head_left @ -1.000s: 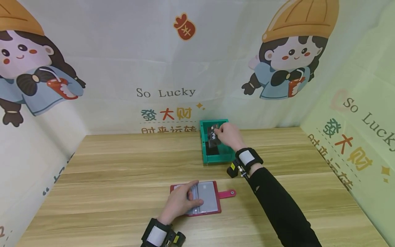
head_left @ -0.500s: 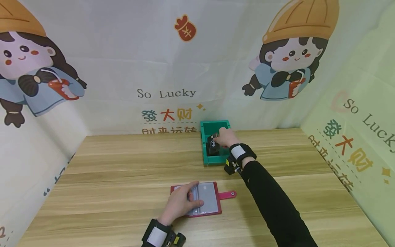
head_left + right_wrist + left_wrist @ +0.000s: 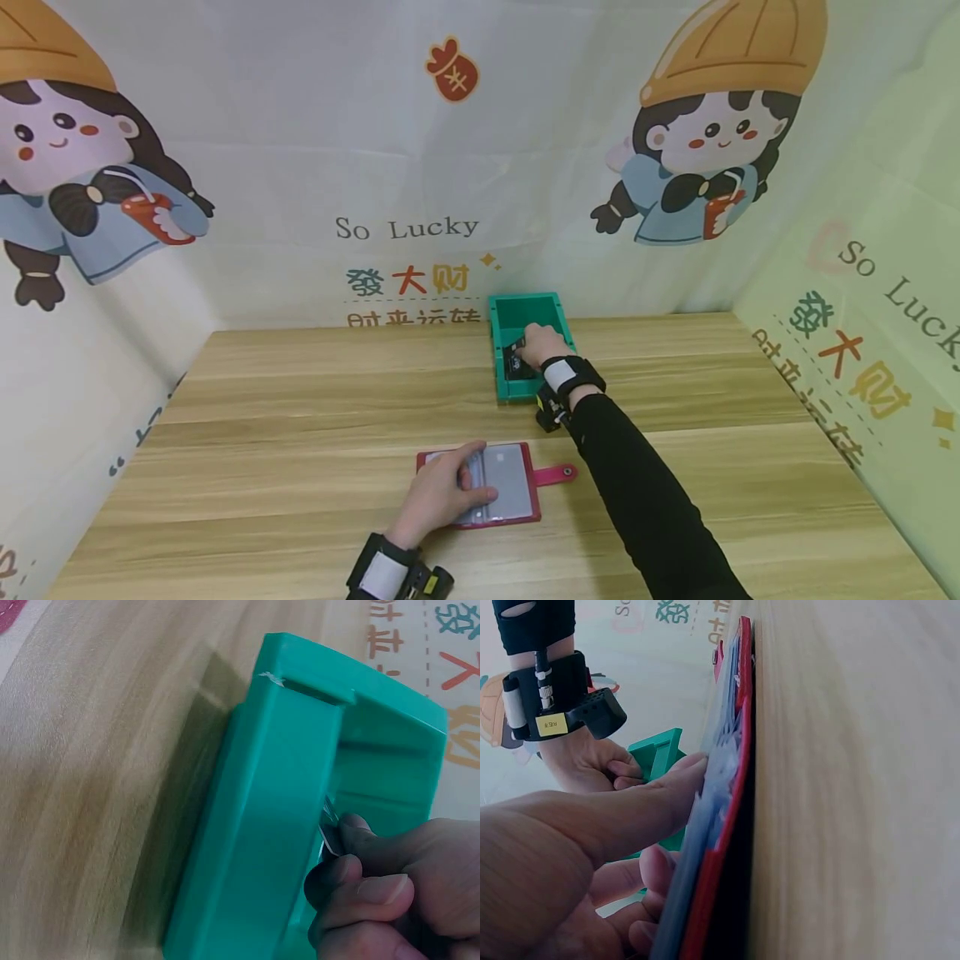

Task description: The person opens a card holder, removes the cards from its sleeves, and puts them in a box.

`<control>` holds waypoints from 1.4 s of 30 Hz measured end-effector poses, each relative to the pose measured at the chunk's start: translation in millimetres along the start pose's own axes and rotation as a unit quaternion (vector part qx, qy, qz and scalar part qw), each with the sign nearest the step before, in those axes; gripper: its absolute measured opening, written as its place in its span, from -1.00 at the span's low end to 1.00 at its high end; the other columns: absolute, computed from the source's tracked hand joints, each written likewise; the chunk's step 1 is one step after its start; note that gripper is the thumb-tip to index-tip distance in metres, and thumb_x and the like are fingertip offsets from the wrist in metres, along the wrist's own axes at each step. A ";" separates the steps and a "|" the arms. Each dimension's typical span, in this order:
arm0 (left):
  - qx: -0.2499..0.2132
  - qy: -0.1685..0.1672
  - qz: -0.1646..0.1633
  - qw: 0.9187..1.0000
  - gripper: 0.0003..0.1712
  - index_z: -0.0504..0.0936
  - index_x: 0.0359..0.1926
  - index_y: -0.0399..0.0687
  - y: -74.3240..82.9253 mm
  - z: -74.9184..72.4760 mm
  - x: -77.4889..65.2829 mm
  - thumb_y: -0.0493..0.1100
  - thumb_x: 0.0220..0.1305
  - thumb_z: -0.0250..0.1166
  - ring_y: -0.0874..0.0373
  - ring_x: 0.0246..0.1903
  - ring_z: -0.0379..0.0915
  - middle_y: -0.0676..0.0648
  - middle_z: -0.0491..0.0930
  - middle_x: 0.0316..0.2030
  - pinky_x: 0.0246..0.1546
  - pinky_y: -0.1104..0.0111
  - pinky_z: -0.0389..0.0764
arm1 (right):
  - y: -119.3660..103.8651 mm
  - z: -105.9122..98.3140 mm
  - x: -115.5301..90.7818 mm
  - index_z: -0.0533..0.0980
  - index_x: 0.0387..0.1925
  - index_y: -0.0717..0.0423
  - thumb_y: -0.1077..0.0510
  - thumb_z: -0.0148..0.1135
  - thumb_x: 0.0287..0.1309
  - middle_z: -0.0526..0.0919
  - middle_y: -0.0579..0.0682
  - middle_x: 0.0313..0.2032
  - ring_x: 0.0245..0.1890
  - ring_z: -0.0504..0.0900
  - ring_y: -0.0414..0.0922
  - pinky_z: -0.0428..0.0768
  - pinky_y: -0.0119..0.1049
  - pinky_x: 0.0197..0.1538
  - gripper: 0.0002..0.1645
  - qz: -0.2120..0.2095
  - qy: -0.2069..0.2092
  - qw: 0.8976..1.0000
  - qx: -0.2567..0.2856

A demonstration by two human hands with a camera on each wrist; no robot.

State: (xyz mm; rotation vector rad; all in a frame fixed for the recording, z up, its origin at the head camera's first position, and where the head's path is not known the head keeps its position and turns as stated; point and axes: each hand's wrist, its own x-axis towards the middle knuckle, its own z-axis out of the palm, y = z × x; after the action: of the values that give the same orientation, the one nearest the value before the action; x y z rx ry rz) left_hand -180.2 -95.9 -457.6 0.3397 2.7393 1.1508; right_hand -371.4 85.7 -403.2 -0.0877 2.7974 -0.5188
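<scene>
An open red card holder [image 3: 513, 483] with clear plastic sleeves lies on the table. My left hand [image 3: 438, 498] rests on it, thumb and index finger spread and pressing on the sleeves near the fold; the left wrist view shows the thumb [image 3: 652, 806] against the sleeve edges. Farther back, my right hand [image 3: 542, 346] reaches into a green plastic box [image 3: 517, 396]. Between thumb and fingers it pinches a black card [image 3: 514, 365]. Only a thin edge of this card [image 3: 331, 836] shows in the right wrist view, inside the box wall.
The holder's pink snap strap [image 3: 557, 475] sticks out to the right over the wooden table [image 3: 300, 417]. A printed cloth backdrop [image 3: 285, 167] stands behind the table, right at the box's far end, with more cloth at both sides.
My right hand has moved toward me and lower within the green box, drawing the black card along and tilting it. The left hand and the card holder have stayed in place.
</scene>
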 end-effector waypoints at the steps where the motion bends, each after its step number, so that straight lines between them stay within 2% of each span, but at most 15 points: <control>1: 0.000 0.001 0.003 1.000 -0.20 0.55 0.38 -0.20 -0.4 0.1 0.1 -0.06 0.16 0.60 0.24 -0.50 0.22 0.06 0.38 -0.48 -0.47 0.45 0.13 | 0.2 1.2 0.3 0.58 -0.11 0.30 0.12 0.16 0.56 0.49 0.01 -0.57 -0.62 0.46 -0.13 0.40 -0.30 -0.43 -0.74 -0.002 0.004 1.000 -0.002; 5: -0.002 0.002 0.008 1.000 -0.20 0.55 0.37 -0.21 -1.1 0.5 0.4 -0.06 0.16 0.60 0.24 -0.50 0.20 0.06 0.37 -0.48 -0.47 0.44 0.12 | 0.4 4.5 0.1 0.59 -0.06 0.29 0.13 0.17 0.54 0.67 0.17 -0.22 -0.22 0.63 0.05 0.54 -0.14 -0.12 -0.75 -0.002 0.016 1.000 -0.015; 7: -0.003 0.002 0.008 1.000 -0.20 0.55 0.37 -0.21 -1.2 0.5 0.5 -0.06 0.16 0.60 0.24 -0.49 0.20 0.06 0.37 -0.47 -0.47 0.44 0.12 | 0.6 6.0 -0.1 0.60 -0.04 0.27 0.14 0.19 0.53 0.68 0.22 -0.03 0.03 0.63 0.14 0.54 -0.05 0.04 -0.76 0.001 0.022 1.000 -0.019; 9: -0.003 0.001 0.008 1.000 -0.20 0.55 0.37 -0.21 -1.3 0.5 0.6 -0.07 0.16 0.61 0.23 -0.49 0.21 0.06 0.37 -0.48 -0.47 0.44 0.12 | 1.2 7.6 -0.3 0.61 -0.06 0.26 0.16 0.18 0.53 0.69 0.25 0.01 0.09 0.64 0.20 0.56 -0.03 0.04 -0.78 0.007 0.022 1.000 -0.017; 12: -0.003 0.001 0.009 1.000 -0.20 0.55 0.37 -0.21 -1.5 0.5 0.7 -0.06 0.16 0.60 0.24 -0.49 0.21 0.06 0.37 -0.48 -0.47 0.44 0.12 | 1.0 9.9 -1.4 0.61 -0.16 0.23 0.18 0.17 0.54 0.69 0.21 -0.11 -0.12 0.66 0.13 0.53 -0.08 -0.13 -0.82 0.012 0.025 0.999 -0.018; 14: -0.002 0.001 0.009 1.000 -0.20 0.55 0.37 -0.22 -1.6 0.6 0.8 -0.07 0.16 0.60 0.24 -0.50 0.21 0.06 0.38 -0.48 -0.47 0.44 0.13 | 0.7 11.6 -2.2 0.58 -0.25 0.20 0.21 0.13 0.54 0.67 0.17 -0.25 -0.33 0.59 0.05 0.47 -0.13 -0.26 -0.81 0.016 0.031 0.999 -0.021; 17: -0.003 0.001 0.010 1.000 -0.20 0.55 0.37 -0.22 -1.7 0.6 0.8 -0.07 0.16 0.60 0.25 -0.51 0.21 0.07 0.38 -0.48 -0.47 0.45 0.14 | -0.2 13.6 -3.4 0.51 -0.34 0.17 0.24 0.10 0.55 0.59 0.11 -0.39 -0.46 0.48 -0.04 0.42 -0.17 -0.34 -0.77 0.013 0.045 0.998 -0.032; 21: -0.005 0.002 0.010 1.000 -0.20 0.55 0.37 -0.22 -1.7 0.6 0.7 -0.07 0.16 0.60 0.26 -0.51 0.22 0.07 0.39 -0.49 -0.47 0.45 0.15 | -1.6 14.7 -4.6 0.50 -0.34 0.17 0.29 0.07 0.54 0.56 0.11 -0.42 -0.48 0.48 -0.04 0.41 -0.17 -0.36 -0.77 0.005 0.058 0.997 -0.048; 28: -0.008 0.002 0.009 1.000 -0.20 0.54 0.37 -0.23 -1.5 0.9 0.3 -0.08 0.16 0.60 0.26 -0.52 0.22 0.07 0.39 -0.49 -0.48 0.45 0.15 | -1.5 15.8 -5.2 0.61 -0.17 0.24 0.32 0.10 0.52 0.70 0.22 -0.26 -0.33 0.68 0.09 0.52 -0.09 -0.33 -0.83 -0.015 0.071 0.995 -0.064; 33: -0.007 0.000 0.006 1.000 -0.20 0.54 0.38 -0.21 -1.4 1.2 0.5 -0.07 0.16 0.60 0.24 -0.51 0.21 0.06 0.38 -0.48 -0.47 0.44 0.14 | 0.1 14.3 -5.3 0.61 -0.18 0.23 0.32 0.08 0.52 0.70 0.23 -0.23 -0.31 0.68 0.11 0.52 -0.09 -0.32 -0.82 -0.024 0.077 0.995 -0.060; 36: -0.005 0.000 0.004 1.000 -0.20 0.54 0.38 -0.20 -1.3 1.1 0.5 -0.07 0.16 0.60 0.24 -0.50 0.21 0.06 0.38 -0.48 -0.47 0.44 0.14 | -0.8 10.7 -8.5 0.57 -0.22 0.22 0.30 0.08 0.53 0.65 0.20 -0.27 -0.35 0.61 0.09 0.48 -0.11 -0.34 -0.83 -0.032 0.077 0.995 -0.051; 40: -0.002 -0.002 0.002 1.000 -0.20 0.55 0.38 -0.20 -1.5 0.9 0.1 -0.06 0.16 0.60 0.24 -0.50 0.21 0.06 0.37 -0.48 -0.47 0.44 0.14 | -1.7 5.5 -16.6 0.54 -0.31 0.20 0.25 0.13 0.51 0.54 0.12 -0.42 -0.44 0.55 0.05 0.43 -0.15 -0.40 -0.81 -0.052 0.089 0.994 -0.035; 42: -0.001 -0.002 0.001 1.000 -0.20 0.55 0.38 -0.20 -1.6 0.9 -0.1 -0.06 0.16 0.60 0.25 -0.51 0.21 0.07 0.37 -0.49 -0.47 0.44 0.15 | -1.2 4.0 -21.8 0.49 -0.42 0.17 0.21 0.15 0.51 0.44 0.05 -0.52 -0.52 0.50 0.01 0.39 -0.18 -0.45 -0.71 -0.063 0.102 0.993 -0.020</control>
State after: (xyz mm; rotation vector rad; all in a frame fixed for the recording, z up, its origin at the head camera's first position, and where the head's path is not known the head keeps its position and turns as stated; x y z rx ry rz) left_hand -180.1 -96.4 -459.4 0.3448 2.7347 1.1532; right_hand -349.3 85.7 -400.3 -0.2338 3.0181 -0.5281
